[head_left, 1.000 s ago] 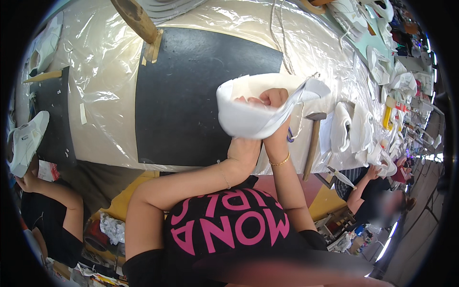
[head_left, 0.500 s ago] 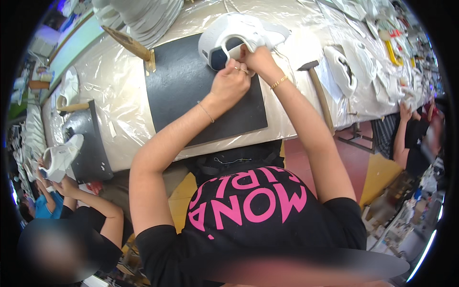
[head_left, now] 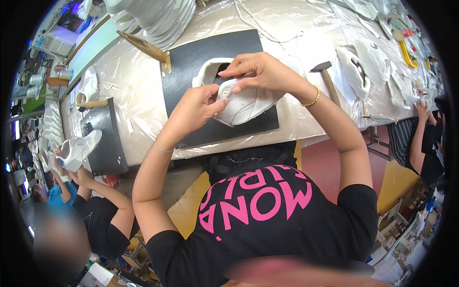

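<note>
Hands first: the left hand (head_left: 198, 107) and the right hand (head_left: 260, 71) are both closed on one white shoe (head_left: 239, 98), held over the dark mat (head_left: 191, 57). Left-hand fingers pinch the shoe's near side at the lacing, while the right hand lies across its top with fingertips pressed on the upper by the collar opening. A thin bracelet sits on the left wrist, a gold bracelet (head_left: 311, 99) on the right.

By size, the long worktop (head_left: 138, 86) comes first; it is covered in clear plastic sheeting and runs from the upper left to the right rim. On it the dark mat lies straight ahead of the person, with the shoe held above its middle and right part. A second dark mat (head_left: 107, 138) lies to the left, near a co-worker in black who holds another white shoe (head_left: 79, 148). A stack of white soles (head_left: 158, 16) stands at the far edge, above the mat. More white shoe uppers (head_left: 363, 67) lie spread along the right stretch of the worktop. A wooden stick (head_left: 143, 45) rests just beside the mat's upper left corner. A hammer (head_left: 327, 79) lies right of the mat, near the right wrist.
</note>
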`<move>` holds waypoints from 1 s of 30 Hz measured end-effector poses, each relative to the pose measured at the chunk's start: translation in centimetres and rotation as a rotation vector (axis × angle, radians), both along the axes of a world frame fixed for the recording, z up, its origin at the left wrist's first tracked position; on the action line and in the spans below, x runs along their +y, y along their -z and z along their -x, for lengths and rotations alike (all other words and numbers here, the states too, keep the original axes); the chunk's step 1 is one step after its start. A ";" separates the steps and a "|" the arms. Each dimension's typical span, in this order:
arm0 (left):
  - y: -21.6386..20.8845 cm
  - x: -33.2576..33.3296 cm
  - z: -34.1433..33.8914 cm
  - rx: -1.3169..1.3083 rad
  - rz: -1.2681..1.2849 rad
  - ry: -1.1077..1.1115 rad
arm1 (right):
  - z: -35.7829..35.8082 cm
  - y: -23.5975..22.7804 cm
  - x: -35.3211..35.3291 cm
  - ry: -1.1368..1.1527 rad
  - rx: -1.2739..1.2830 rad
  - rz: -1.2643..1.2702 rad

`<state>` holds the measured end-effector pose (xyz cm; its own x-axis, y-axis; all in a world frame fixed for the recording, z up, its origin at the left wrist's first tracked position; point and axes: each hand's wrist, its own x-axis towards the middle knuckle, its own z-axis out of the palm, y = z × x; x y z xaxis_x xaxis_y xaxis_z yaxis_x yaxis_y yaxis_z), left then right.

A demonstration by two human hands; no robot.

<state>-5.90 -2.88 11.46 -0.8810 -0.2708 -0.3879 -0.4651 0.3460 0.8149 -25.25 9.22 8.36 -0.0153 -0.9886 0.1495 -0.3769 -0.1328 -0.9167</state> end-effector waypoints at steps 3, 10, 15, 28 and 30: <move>0.6 0.2 -0.9 0.032 -0.073 -0.051 | -1.0 0.4 -0.2 0.003 0.001 -0.040; 0.4 0.2 -1.1 -0.041 -0.041 -0.033 | -0.7 -0.4 -0.6 -0.041 0.077 -0.172; 0.7 0.4 -1.1 -0.040 -0.005 0.006 | -0.3 0.3 -0.7 -0.155 0.078 -0.101; 1.4 0.0 -1.5 -0.226 -0.007 0.069 | -1.7 0.9 -2.1 -0.283 0.075 -0.044; 1.7 -0.1 -1.3 -0.209 -0.070 0.040 | -1.7 0.0 -3.1 -0.329 0.235 -0.009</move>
<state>-4.63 -3.01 9.79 -0.7890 -0.2035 -0.5797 -0.6134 0.3138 0.7247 -23.56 6.12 8.41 0.3356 -0.9364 0.1024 -0.5149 -0.2734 -0.8125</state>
